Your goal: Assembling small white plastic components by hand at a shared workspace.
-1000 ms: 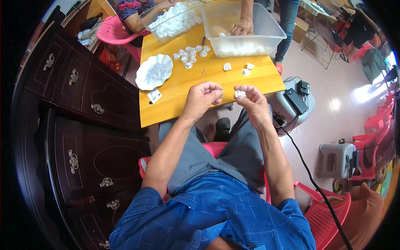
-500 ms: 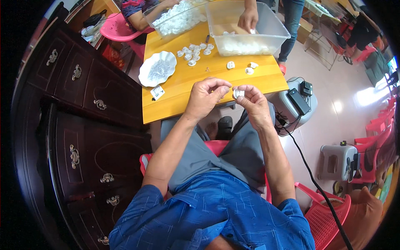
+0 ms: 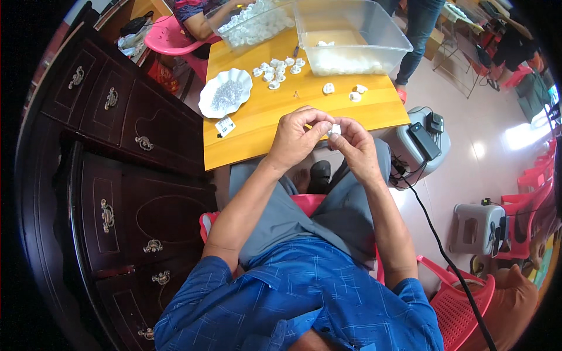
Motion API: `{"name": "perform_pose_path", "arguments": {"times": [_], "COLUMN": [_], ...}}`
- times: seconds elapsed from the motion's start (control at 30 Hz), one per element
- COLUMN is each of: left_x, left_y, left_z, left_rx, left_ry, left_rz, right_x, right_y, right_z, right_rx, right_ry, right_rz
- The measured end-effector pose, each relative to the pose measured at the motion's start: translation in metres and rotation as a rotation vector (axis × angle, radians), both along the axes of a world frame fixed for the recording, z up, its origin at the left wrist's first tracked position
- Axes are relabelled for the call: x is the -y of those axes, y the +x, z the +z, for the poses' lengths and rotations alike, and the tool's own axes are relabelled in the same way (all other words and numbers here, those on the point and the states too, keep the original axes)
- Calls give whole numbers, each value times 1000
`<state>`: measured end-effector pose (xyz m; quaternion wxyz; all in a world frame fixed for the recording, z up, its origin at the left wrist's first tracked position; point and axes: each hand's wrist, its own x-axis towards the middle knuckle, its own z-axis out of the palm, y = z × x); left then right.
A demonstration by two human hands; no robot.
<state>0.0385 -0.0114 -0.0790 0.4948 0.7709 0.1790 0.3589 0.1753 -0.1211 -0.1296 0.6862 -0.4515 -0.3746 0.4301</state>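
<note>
A small white plastic part [image 3: 335, 130] is pinched between the thumb and fingers of my right hand [image 3: 358, 153], just off the table's near edge. My left hand [image 3: 295, 139] is closed in a pinch, its fingertips meeting the left side of that part. Whatever sits between the left fingertips is too small and hidden to make out. Beyond my hands, a few similar white parts [image 3: 355, 96] lie on the yellow wooden table [image 3: 263, 131]. A cluster of more white parts [image 3: 280, 71] is farther back. At left stands a scalloped white plate [image 3: 244, 79] with many tiny clear pieces.
Two clear plastic bins [image 3: 374, 58] with white parts stand at the table's far side. A small white card [image 3: 225, 126] lies near the plate. Dark wooden drawers [image 3: 126, 117] flank my left. A grey stool [image 3: 436, 155] with black devices and a cable is at right. Other people are nearby.
My left fingertips have come right to meet the white part, which has turned in my right fingers. Another person's hand has left the right bin. The view has shifted slightly.
</note>
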Motion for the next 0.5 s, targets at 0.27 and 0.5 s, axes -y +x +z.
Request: {"name": "perform_pose_path", "arguments": {"times": [0.27, 0.5], "left_x": [0, 1], "left_y": [-1, -2], "left_z": [1, 4], "left_rx": [-9, -37], "left_ry": [25, 52], "left_rz": [9, 66], "right_x": [0, 0], "right_y": [-1, -1], "right_z": [1, 1], "right_rx": [8, 6], "right_ry": [-6, -9], "right_rz": [4, 2]}}
